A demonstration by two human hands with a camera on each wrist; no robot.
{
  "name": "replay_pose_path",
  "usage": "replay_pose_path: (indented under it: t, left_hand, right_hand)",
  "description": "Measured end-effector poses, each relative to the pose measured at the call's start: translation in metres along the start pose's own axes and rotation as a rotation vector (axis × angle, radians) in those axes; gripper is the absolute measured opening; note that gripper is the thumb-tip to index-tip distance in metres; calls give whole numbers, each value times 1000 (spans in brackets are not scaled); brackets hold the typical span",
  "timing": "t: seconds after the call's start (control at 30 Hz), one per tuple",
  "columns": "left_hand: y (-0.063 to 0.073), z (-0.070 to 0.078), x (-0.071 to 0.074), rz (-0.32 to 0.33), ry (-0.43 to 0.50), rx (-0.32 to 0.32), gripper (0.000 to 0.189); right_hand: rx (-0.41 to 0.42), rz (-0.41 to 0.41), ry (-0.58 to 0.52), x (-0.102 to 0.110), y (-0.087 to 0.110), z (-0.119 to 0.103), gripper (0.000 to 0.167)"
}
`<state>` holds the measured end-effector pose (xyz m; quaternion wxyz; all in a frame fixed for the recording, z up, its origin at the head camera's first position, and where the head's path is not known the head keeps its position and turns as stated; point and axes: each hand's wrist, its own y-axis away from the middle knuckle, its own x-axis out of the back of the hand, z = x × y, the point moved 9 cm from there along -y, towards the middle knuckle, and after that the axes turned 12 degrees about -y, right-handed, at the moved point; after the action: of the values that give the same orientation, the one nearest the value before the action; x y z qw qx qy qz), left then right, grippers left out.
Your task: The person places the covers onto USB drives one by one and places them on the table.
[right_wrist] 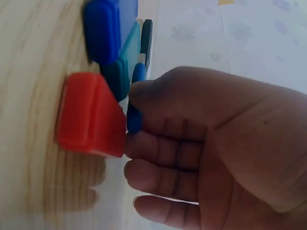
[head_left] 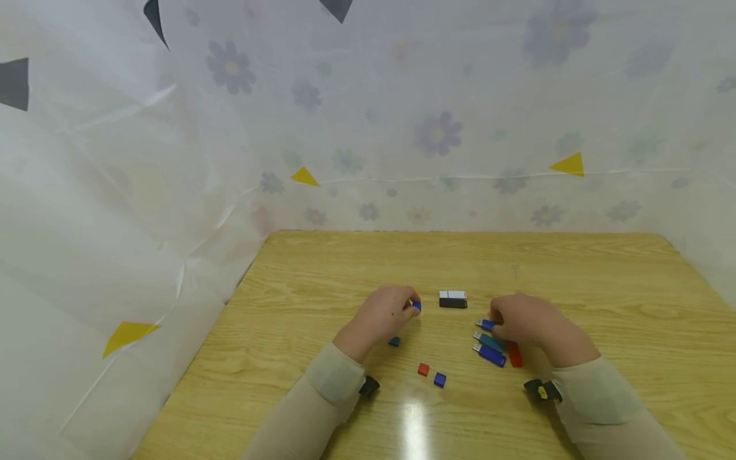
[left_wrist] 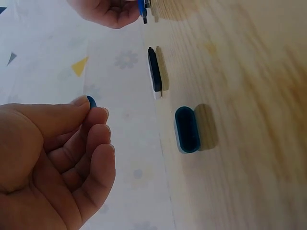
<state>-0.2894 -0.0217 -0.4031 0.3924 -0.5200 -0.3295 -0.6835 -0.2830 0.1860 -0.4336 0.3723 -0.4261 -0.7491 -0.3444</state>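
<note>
My left hand [head_left: 386,316] pinches a small blue USB stick cap [head_left: 416,306] between thumb and index finger, above the table. Below that hand a teal cap [left_wrist: 187,129] stands with its hollow end up. To the right, my right hand [head_left: 526,319] grips a blue USB stick [head_left: 485,324] with its metal plug pointing left. Beside it on the table lie a teal USB stick [head_left: 489,340] and a dark blue USB stick [head_left: 490,355], both uncapped. A red USB stick [right_wrist: 88,115] sits just under the right fingers, its far end hidden in the head view.
A red cap [head_left: 423,369] and a dark blue cap [head_left: 439,379] lie on the wooden table [head_left: 322,275] between the forearms. Farther back, a white and black USB stick pair [head_left: 453,303] lies between the hands. Flower-patterned sheeting [head_left: 368,128] hangs behind the table.
</note>
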Motion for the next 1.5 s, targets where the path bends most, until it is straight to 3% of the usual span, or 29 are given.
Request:
replay_pose_path:
  t: [0.53, 0.87, 1.5]
  left_hand:
    - [-1, 4, -3, -4, -18, -13, 25]
    - [0, 9, -4, -30, 24, -35, 24]
    - [4, 20, -4, -41, 87, -82, 23]
  right_hand:
    - [162, 148, -12, 9, -8, -38, 9]
    - [292, 199, 5, 7, -3, -66, 12]
    - [367, 260, 48, 9, 5, -85, 16]
